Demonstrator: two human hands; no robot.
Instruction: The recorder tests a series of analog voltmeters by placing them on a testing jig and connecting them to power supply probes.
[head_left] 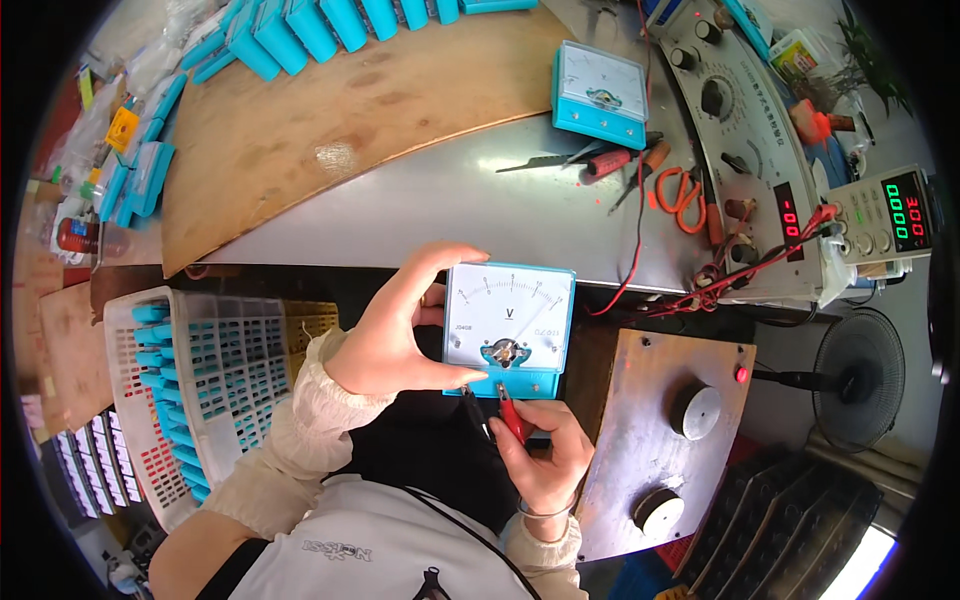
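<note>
My left hand (400, 330) grips a blue-framed voltmeter (512, 315) by its left side, fingers behind it and thumb along the lower front edge. The meter faces up, with a white dial and a needle slanting to the upper right. At its lower edge, my right hand (545, 450) is closed on a red alligator clip (513, 420), whose tip touches a terminal on the blue base. A black alligator clip (477, 410) hangs at the terminal to its left. Whether my right fingers also touch the black clip, I cannot tell.
Another blue meter (600, 95) lies on the metal bench near pliers and orange-handled scissors (680, 198). Several blue meters line the brown board (370, 110). A white basket (235, 350) holds blue parts at left. A metal box with two knobs (665, 440) stands at right, below red leads.
</note>
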